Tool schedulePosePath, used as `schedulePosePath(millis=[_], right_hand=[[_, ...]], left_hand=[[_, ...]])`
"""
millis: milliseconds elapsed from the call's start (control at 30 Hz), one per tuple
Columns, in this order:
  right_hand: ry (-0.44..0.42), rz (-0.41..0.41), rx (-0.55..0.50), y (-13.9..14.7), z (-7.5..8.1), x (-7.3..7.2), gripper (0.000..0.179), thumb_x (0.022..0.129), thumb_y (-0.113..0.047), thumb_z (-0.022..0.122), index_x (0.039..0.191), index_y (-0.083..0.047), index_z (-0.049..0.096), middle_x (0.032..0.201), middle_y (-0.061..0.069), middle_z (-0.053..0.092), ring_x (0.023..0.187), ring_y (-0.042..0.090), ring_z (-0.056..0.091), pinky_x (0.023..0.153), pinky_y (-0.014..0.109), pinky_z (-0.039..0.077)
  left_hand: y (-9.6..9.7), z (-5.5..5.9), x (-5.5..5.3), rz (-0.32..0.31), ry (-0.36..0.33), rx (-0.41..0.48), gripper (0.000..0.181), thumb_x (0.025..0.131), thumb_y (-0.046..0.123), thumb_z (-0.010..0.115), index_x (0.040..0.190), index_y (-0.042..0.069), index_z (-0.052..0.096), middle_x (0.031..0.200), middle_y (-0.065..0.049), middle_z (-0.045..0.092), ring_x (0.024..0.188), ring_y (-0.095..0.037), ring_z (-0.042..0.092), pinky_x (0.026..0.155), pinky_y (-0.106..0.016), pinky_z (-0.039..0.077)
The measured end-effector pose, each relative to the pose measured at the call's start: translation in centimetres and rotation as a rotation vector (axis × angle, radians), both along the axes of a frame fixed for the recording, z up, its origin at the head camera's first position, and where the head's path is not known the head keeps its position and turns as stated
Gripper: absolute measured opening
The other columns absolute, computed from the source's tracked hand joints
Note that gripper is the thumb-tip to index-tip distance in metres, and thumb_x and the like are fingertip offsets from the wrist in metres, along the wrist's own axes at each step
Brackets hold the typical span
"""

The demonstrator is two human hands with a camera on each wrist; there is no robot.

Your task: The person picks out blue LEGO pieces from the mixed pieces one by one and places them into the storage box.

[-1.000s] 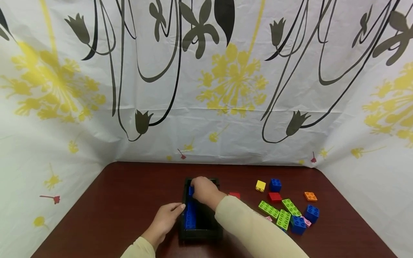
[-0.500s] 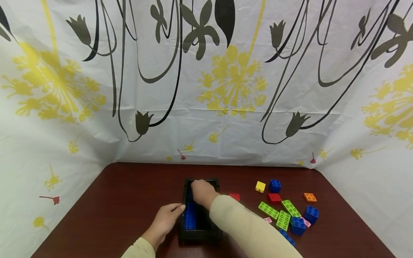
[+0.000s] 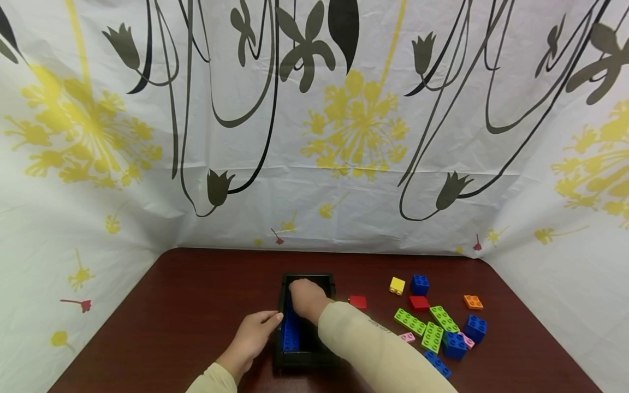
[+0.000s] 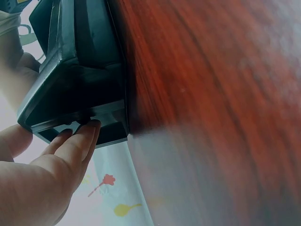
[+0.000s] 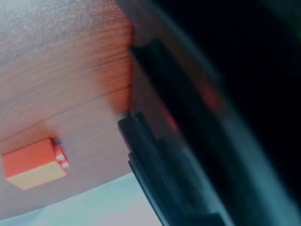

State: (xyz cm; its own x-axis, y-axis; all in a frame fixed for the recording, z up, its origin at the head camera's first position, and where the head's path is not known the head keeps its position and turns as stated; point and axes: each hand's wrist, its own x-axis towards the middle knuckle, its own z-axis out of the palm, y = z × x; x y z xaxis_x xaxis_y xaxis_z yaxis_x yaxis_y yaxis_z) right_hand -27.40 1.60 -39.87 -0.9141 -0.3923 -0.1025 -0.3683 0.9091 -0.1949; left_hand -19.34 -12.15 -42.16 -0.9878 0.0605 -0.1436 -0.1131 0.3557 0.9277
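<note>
A black rectangular box (image 3: 307,358) stands on the table with blue toy bricks (image 3: 291,332) along the inside of its left wall. My left hand (image 3: 252,334) grips that wall, thumb at the rim and fingers against the outside, as the left wrist view shows of the hand (image 4: 59,172) and box (image 4: 89,37). My right hand (image 3: 308,297) reaches down into the far left part of the box, over the bricks. Its fingertips are hidden, and I cannot tell whether they hold a brick. Dark box walls (image 5: 174,117) fill much of the right wrist view.
Right of the box lies a red brick (image 3: 358,302), also a red brick (image 5: 33,162) in the right wrist view. Farther right are loose green bricks (image 3: 410,322), blue bricks (image 3: 454,345), a yellow brick (image 3: 397,286) and an orange brick (image 3: 473,302). A patterned sheet (image 3: 314,218) surrounds the table.
My right hand has sunk deeper into the box and its forearm has shifted left. The blue brick seen by its fingers one second ago is now hidden. My left hand keeps its grip.
</note>
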Motion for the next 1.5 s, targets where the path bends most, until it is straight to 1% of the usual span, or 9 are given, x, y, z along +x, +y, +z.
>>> schedulePosePath(millis=[267, 433, 700, 867, 1067, 1200, 1300, 1433, 1500], right_hand=[[-0.029, 0.009, -0.039, 0.3, -0.4, -0.2, 0.029, 0.094, -0.002, 0.057, 0.121, -0.003, 0.065, 0.121, 0.010, 0.065, 0.104, 0.018, 0.064, 0.086, 0.032, 0.056], [-0.042, 0.006, -0.054, 0.3, -0.4, -0.1, 0.026, 0.093, -0.003, 0.058, 0.118, -0.001, 0.066, 0.114, 0.010, 0.067, 0.083, 0.013, 0.060, 0.073, 0.028, 0.054], [-0.078, 0.000, -0.063, 0.3, -0.2, 0.3, 0.021, 0.094, -0.005, 0.057, 0.112, -0.002, 0.067, 0.100, 0.008, 0.067, 0.070, 0.014, 0.052, 0.062, 0.027, 0.048], [-0.098, -0.002, -0.066, 0.4, -0.3, 0.4, 0.021, 0.095, -0.007, 0.056, 0.112, -0.002, 0.066, 0.100, 0.008, 0.066, 0.070, 0.014, 0.051, 0.061, 0.027, 0.046], [-0.100, 0.007, -0.077, 0.6, -0.3, 0.6, 0.028, 0.095, -0.010, 0.057, 0.120, 0.000, 0.063, 0.109, 0.012, 0.067, 0.071, 0.015, 0.054, 0.063, 0.029, 0.049], [-0.046, 0.028, -0.083, 0.8, -0.3, 0.8, 0.034, 0.095, -0.014, 0.059, 0.124, 0.002, 0.062, 0.119, 0.014, 0.065, 0.089, 0.018, 0.064, 0.078, 0.032, 0.056], [-0.015, 0.028, -0.119, 0.9, -0.1, 1.1, 0.036, 0.094, -0.015, 0.059, 0.125, 0.004, 0.061, 0.124, 0.015, 0.063, 0.104, 0.023, 0.065, 0.088, 0.037, 0.056], [-0.025, 0.009, -0.210, 1.3, 0.7, 1.6, 0.039, 0.094, -0.016, 0.059, 0.128, 0.002, 0.059, 0.127, 0.015, 0.062, 0.093, 0.023, 0.067, 0.084, 0.038, 0.056], [-0.023, 0.007, -0.236, 1.6, 1.3, 2.0, 0.039, 0.095, -0.018, 0.059, 0.130, -0.001, 0.059, 0.128, 0.013, 0.061, 0.093, 0.022, 0.067, 0.083, 0.038, 0.056]], left_hand=[[0.1, 0.0, 0.0, 0.002, -0.001, 0.006, 0.052, 0.099, 0.033, 0.054, 0.130, -0.009, 0.055, 0.131, -0.027, 0.055, 0.121, -0.045, 0.051, 0.093, -0.053, 0.051], [0.1, -0.1, 0.0, 0.007, 0.001, 0.003, 0.051, 0.100, 0.032, 0.054, 0.130, -0.009, 0.055, 0.130, -0.028, 0.055, 0.121, -0.045, 0.051, 0.092, -0.053, 0.051], [0.0, -0.2, -0.1, 0.001, -0.009, -0.008, 0.051, 0.100, 0.032, 0.053, 0.130, -0.008, 0.055, 0.131, -0.027, 0.054, 0.121, -0.045, 0.050, 0.092, -0.053, 0.051], [0.1, -0.4, -0.1, 0.002, -0.014, -0.014, 0.052, 0.099, 0.034, 0.054, 0.130, -0.008, 0.055, 0.131, -0.027, 0.054, 0.121, -0.046, 0.050, 0.091, -0.053, 0.052], [0.1, -0.3, -0.1, -0.001, -0.023, -0.013, 0.053, 0.099, 0.035, 0.054, 0.131, -0.008, 0.054, 0.132, -0.028, 0.053, 0.121, -0.046, 0.050, 0.091, -0.053, 0.051], [0.2, -0.3, -0.1, 0.002, -0.021, -0.017, 0.053, 0.099, 0.034, 0.054, 0.130, -0.008, 0.055, 0.132, -0.028, 0.053, 0.120, -0.046, 0.051, 0.090, -0.053, 0.052], [0.2, -0.4, -0.1, 0.006, -0.018, -0.022, 0.053, 0.099, 0.034, 0.054, 0.130, -0.009, 0.055, 0.131, -0.029, 0.053, 0.119, -0.046, 0.051, 0.090, -0.053, 0.052], [0.2, -0.4, -0.1, 0.009, -0.009, -0.022, 0.052, 0.099, 0.034, 0.054, 0.130, -0.008, 0.055, 0.131, -0.029, 0.054, 0.119, -0.046, 0.051, 0.090, -0.053, 0.052], [0.2, -0.4, -0.1, 0.010, 0.001, -0.020, 0.052, 0.099, 0.033, 0.054, 0.129, -0.008, 0.055, 0.131, -0.029, 0.054, 0.119, -0.046, 0.052, 0.090, -0.053, 0.052]])
